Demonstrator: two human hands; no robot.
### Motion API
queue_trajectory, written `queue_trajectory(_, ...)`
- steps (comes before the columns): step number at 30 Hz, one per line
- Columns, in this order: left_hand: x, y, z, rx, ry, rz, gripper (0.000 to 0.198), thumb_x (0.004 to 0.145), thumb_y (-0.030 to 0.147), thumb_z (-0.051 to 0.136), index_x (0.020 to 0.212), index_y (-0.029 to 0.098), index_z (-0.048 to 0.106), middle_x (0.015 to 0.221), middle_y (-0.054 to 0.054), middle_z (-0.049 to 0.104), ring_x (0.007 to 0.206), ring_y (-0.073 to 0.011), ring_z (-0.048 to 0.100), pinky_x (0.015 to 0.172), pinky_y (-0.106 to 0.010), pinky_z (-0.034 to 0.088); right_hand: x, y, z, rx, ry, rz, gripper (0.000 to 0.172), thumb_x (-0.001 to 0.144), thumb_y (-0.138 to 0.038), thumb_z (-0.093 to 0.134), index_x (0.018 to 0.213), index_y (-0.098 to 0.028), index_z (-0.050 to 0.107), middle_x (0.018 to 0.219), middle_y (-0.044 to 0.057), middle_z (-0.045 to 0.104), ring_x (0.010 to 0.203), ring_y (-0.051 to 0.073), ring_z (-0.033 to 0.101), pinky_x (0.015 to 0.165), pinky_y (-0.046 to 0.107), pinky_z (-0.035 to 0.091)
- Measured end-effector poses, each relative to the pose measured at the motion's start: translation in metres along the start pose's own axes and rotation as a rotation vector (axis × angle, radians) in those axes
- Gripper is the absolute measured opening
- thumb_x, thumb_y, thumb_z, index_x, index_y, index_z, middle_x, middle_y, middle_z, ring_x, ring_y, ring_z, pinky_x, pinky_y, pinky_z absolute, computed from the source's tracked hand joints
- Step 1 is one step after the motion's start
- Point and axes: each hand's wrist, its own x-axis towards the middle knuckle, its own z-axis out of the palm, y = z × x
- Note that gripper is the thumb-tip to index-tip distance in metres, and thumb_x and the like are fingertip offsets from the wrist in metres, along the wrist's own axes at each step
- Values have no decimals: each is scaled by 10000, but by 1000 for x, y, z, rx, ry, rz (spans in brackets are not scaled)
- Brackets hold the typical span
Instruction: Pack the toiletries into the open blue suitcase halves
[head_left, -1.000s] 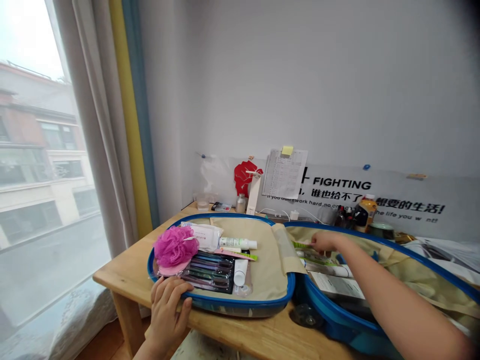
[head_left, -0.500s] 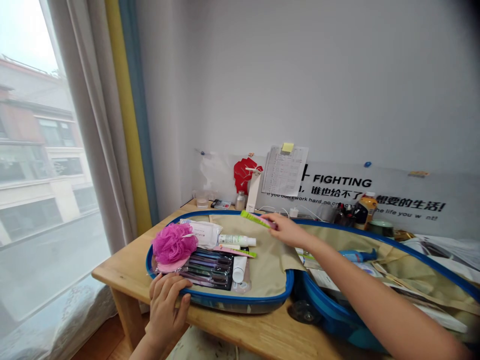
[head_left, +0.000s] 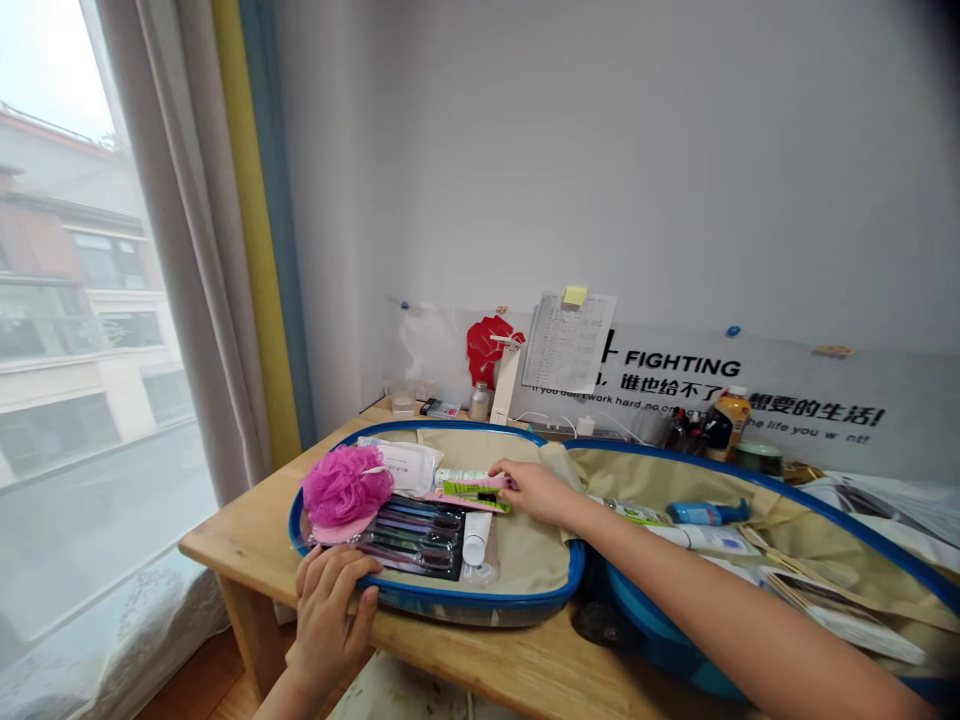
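A blue-rimmed suitcase (head_left: pixel 480 597) lies open with a beige lining. Its left half holds a pink bath puff (head_left: pixel 346 484), a pack of toothbrushes (head_left: pixel 420 537), a white tube (head_left: pixel 476 538) and a white packet of wipes (head_left: pixel 405 466). My left hand (head_left: pixel 334 600) is curled over the near left rim. My right hand (head_left: pixel 532 490) reaches into this half, its fingers pinching a slim green-and-pink packaged item (head_left: pixel 474 487) above a similar pack (head_left: pixel 461 502). The held item partly covers a white-and-green tube behind it.
The right half holds a blue bottle (head_left: pixel 705 513), tubes (head_left: pixel 712 540) and other packs, partly behind my right forearm. A white lamp (head_left: pixel 507 385), a small jar (head_left: pixel 480 402) and an orange-labelled bottle (head_left: pixel 729 420) stand along the wall on the wooden table (head_left: pixel 247 530).
My right hand has moved left and down with the slim green-and-pink item, from above the lining to just over the other toiletries. My left hand stays at the rim.
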Motion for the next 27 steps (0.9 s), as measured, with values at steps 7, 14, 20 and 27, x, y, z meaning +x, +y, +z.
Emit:
queue_trajectory(7,-1,-2,1,10,-2,-7,150,885,284,432,911,239,573,859,-23,650,889,-208,563,936,-401,323,1,1,0,-21,3,-59,313,849,-164,447,1087,-171,651,1107,97,658,986,175,608,872,268,434)
queue_trajectory(14,1,-2,0,15,4,37,142,890,261,424,932,236,557,856,-31,641,885,-215,549,927,-408,314,1,-1,0,-25,-17,-95,294,813,-154,518,1053,-196,682,1073,61,674,952,157,615,871,256,451)
queue_trajectory(20,-1,-3,1,12,-9,24,138,882,268,433,934,240,558,858,-29,644,893,-218,555,926,-411,317,3,47,-53,-92,150,149,309,929,-348,453,1166,-197,580,1207,68,593,1068,178,562,948,406,434)
queue_trajectory(27,1,-1,0,14,6,33,139,889,266,424,927,241,556,851,-28,640,882,-216,551,911,-405,325,-32,140,-71,-168,-178,517,312,892,-385,548,1114,-170,586,1141,60,601,1005,170,585,881,394,496)
